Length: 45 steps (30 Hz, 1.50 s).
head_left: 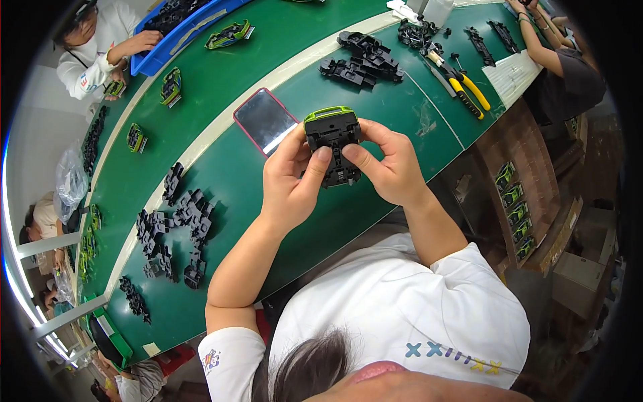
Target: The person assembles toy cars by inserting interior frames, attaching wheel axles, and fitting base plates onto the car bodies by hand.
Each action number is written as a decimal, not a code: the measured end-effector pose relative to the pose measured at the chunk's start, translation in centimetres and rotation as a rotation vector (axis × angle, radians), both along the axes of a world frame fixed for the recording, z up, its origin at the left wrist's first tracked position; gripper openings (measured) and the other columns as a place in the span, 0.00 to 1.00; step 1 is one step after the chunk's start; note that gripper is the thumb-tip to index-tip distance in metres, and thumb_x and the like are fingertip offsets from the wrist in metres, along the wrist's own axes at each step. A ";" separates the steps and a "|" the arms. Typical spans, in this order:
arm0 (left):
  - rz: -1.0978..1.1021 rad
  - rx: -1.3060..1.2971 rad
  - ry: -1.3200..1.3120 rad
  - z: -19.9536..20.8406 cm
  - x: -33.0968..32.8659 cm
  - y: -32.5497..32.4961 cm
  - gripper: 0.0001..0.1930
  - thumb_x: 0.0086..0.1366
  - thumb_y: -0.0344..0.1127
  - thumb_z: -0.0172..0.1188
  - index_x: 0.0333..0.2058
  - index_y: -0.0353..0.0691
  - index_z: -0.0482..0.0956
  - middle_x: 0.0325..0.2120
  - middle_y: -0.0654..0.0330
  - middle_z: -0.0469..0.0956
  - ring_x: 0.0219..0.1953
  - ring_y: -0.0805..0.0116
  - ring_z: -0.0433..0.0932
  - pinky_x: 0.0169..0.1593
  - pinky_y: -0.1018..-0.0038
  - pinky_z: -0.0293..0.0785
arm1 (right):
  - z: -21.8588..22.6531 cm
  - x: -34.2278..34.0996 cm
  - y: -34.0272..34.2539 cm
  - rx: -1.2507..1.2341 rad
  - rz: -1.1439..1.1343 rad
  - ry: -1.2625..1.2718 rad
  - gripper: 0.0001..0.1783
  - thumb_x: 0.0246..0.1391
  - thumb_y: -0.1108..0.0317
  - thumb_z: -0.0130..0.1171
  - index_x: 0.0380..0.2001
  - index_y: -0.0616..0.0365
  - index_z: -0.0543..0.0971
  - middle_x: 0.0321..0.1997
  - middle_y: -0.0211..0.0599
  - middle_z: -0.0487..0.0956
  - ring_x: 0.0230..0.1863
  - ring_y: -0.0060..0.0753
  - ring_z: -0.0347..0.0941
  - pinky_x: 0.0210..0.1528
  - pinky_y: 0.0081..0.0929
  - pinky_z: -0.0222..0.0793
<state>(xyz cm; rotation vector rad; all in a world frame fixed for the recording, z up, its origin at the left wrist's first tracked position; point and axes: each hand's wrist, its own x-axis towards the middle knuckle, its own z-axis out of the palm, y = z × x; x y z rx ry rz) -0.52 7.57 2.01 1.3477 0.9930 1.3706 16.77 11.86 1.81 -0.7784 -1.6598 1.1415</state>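
Observation:
Between my two hands is a toy car (333, 127), its black underside turned up and a bright green body edge showing at the far end. My left hand (295, 171) grips its left side, with the thumb pressed on the black chassis. On the right side my right hand (387, 164) holds it the same way, thumb also on the chassis. The car is raised above the green table (321, 221). Just beyond my left hand lies a phone (264, 120) with a red edge. The car's upper side is hidden from me.
Black plastic chassis parts lie in a pile (181, 224) at left and another pile (362, 60) at the far side. Yellow-handled pliers (469, 94) rest at right. Green toy cars (229, 35) sit along the far strip near a blue bin (149, 57). Co-workers sit at far left and far right.

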 end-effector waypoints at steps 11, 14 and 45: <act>0.128 0.068 0.059 -0.8 0.7 -0.2 0.18 0.67 0.26 0.55 0.55 0.29 0.68 0.43 0.57 0.77 0.44 0.71 0.78 0.48 0.75 0.75 | -1.6 -1.1 -0.5 0.039 -0.098 0.034 0.19 0.57 0.69 0.62 0.49 0.69 0.76 0.41 0.39 0.82 0.42 0.26 0.76 0.47 0.23 0.71; 0.139 0.105 0.076 -1.1 0.7 -0.1 0.19 0.67 0.25 0.56 0.55 0.28 0.68 0.43 0.56 0.77 0.45 0.69 0.78 0.49 0.74 0.75 | -1.8 -1.2 -0.4 -0.014 -0.090 0.073 0.19 0.57 0.69 0.62 0.49 0.69 0.76 0.42 0.38 0.81 0.43 0.25 0.76 0.48 0.22 0.70; 0.064 -0.117 -0.015 -0.2 0.7 0.0 0.16 0.66 0.30 0.59 0.50 0.30 0.73 0.38 0.58 0.80 0.38 0.74 0.80 0.43 0.77 0.77 | -1.4 0.3 -0.4 -0.203 -0.019 0.072 0.18 0.56 0.62 0.63 0.43 0.65 0.79 0.35 0.37 0.82 0.38 0.25 0.77 0.43 0.23 0.71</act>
